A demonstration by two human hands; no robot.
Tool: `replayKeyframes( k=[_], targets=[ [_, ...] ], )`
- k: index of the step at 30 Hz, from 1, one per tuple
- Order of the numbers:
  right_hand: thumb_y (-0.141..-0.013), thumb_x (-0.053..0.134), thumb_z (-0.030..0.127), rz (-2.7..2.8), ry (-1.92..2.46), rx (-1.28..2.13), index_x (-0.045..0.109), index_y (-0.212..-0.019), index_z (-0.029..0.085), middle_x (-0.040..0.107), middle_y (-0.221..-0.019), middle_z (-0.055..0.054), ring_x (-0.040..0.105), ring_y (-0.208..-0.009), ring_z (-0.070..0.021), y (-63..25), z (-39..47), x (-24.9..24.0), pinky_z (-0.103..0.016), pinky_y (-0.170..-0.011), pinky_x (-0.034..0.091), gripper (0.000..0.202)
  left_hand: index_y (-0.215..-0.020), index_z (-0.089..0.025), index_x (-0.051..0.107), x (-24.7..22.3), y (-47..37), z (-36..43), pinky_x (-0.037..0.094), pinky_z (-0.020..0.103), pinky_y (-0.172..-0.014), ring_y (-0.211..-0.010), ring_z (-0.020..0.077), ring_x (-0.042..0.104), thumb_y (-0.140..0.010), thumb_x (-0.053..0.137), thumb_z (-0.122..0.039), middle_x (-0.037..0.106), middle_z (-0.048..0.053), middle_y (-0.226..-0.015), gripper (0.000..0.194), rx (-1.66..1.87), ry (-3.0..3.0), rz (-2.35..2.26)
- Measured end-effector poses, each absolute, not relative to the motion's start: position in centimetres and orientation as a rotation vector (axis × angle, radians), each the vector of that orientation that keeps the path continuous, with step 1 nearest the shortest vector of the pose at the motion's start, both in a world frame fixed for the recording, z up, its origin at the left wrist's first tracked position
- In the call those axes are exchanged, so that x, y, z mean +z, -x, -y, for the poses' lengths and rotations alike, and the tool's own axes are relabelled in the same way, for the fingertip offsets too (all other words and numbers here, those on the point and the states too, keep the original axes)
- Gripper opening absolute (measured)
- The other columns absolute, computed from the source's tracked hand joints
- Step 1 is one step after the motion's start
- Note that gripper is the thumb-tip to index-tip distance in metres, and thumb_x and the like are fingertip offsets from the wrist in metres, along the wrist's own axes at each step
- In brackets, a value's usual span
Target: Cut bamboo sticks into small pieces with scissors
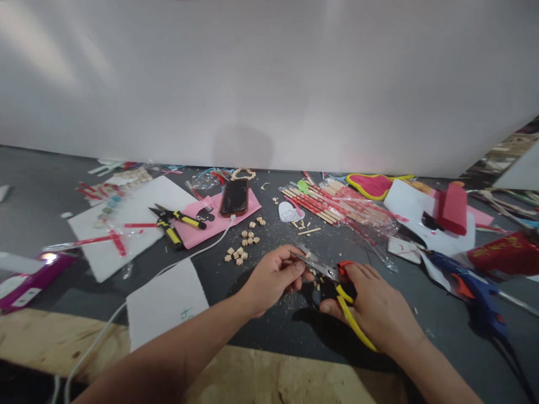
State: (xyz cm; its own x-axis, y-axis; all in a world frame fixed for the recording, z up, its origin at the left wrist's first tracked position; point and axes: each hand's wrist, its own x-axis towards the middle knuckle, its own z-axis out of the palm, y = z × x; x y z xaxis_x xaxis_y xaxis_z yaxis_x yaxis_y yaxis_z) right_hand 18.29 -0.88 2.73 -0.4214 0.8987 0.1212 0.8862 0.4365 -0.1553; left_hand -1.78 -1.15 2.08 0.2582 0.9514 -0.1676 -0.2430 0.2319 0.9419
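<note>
My right hand [374, 303] is wrapped round a pair of yellow-handled shears [351, 320] with grey metal blades pointing left. Beside the blade tips, my left hand [278, 278] has its thumb and fingers pinched together. What lies in that pinch is too small to make out. Short cut bits of wooden stick [316, 285] are scattered on the dark table under the blades. Small clusters of pale wooden pieces [239, 255] sit left of my left hand. Just beyond the hands lies a white paper shape [290, 212] with a scalloped pattern.
Red-tipped chopsticks [311, 205] and plastic wrappers lie at the back right. A blue glue gun [467, 286] rests on the right. Further left are a phone [234, 196] with a white cable, yellow-black pliers [174, 221], and white cardboard [166, 303]. A wall [269, 84] rises behind.
</note>
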Motion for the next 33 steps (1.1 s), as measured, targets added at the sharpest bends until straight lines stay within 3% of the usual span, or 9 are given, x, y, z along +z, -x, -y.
replayKeyframes(
  k=[14, 26, 33],
  targets=[
    [-0.072, 0.048, 0.049, 2.535, 1.589, 0.039, 0.047, -0.082, 0.021, 0.06, -0.076, -0.006, 0.057, -0.07, -0.0201, -17.8, 1.2, 2.8, -0.029, -0.055, 0.039, 0.03, -0.076, -0.013, 0.057, 2.7, 2.3, 1.1, 0.038, 0.019, -0.049, -0.05, 0.0074, 0.049, -0.076, 0.053, -0.026, 0.063, 0.003, -0.067, 0.014, 0.995, -1.253, -1.086],
    [-0.068, 0.053, 0.051, 2.532, 1.555, -0.009, 0.045, -0.091, 0.018, 0.056, -0.087, -0.01, 0.052, -0.087, -0.0256, -17.0, 1.6, 2.9, -0.034, -0.068, 0.042, 0.042, -0.07, -0.014, 0.058, 3.3, 1.3, 2.0, 0.039, 0.019, -0.048, -0.047, 0.0065, 0.049, -0.072, 0.051, -0.014, 0.064, 0.003, -0.067, 0.007, 0.955, -1.254, -1.106],
    [-0.074, 0.048, 0.038, 2.517, 1.544, -0.022, 0.043, -0.087, 0.018, 0.058, -0.077, -0.007, 0.056, -0.071, -0.0201, -17.3, 1.5, 2.2, -0.03, -0.063, 0.04, 0.023, -0.069, -0.013, 0.055, 3.4, 1.2, 2.1, 0.037, 0.018, -0.046, -0.046, 0.0058, 0.048, -0.074, 0.049, -0.015, 0.061, 0.002, -0.065, 0.008, 0.964, -1.248, -1.09]
  ],
)
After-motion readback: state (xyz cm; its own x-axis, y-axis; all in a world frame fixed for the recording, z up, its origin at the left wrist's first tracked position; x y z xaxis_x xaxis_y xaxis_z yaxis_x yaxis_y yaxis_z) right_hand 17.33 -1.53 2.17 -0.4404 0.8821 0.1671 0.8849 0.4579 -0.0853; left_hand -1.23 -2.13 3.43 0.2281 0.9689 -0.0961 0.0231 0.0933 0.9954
